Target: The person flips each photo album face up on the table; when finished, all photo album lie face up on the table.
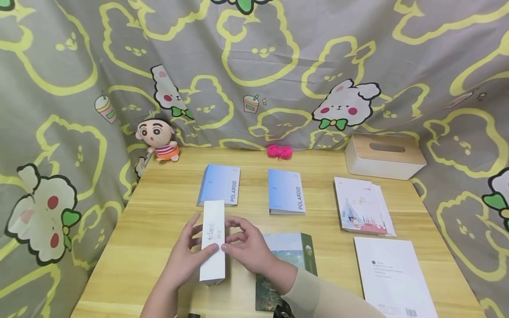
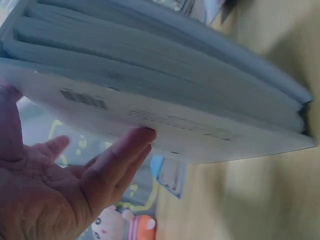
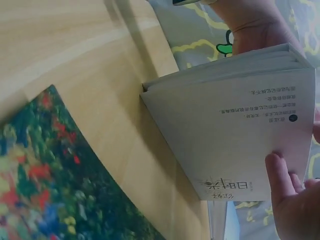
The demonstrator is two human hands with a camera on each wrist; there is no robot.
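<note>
A thick white album (image 1: 213, 263) is held on edge between both hands, its narrow printed side facing up. My left hand (image 1: 180, 256) holds it from the left, thumb over the upper side; the left wrist view shows fingertips against the cover with the barcode (image 2: 82, 99). From the right, my right hand (image 1: 250, 249) holds it with the thumb at the upper edge. The right wrist view shows the printed cover (image 3: 240, 140) and layered pages. A painting-covered book (image 1: 284, 247) lies under my right forearm.
Two blue POLAROID albums (image 1: 220, 185) lie behind the hands. To the right are stacked illustrated books (image 1: 359, 205), a white book (image 1: 391, 274) and a tissue box (image 1: 383, 157). A doll (image 1: 159, 139) and pink yarn (image 1: 279, 152) sit along the back curtain (image 1: 262, 53).
</note>
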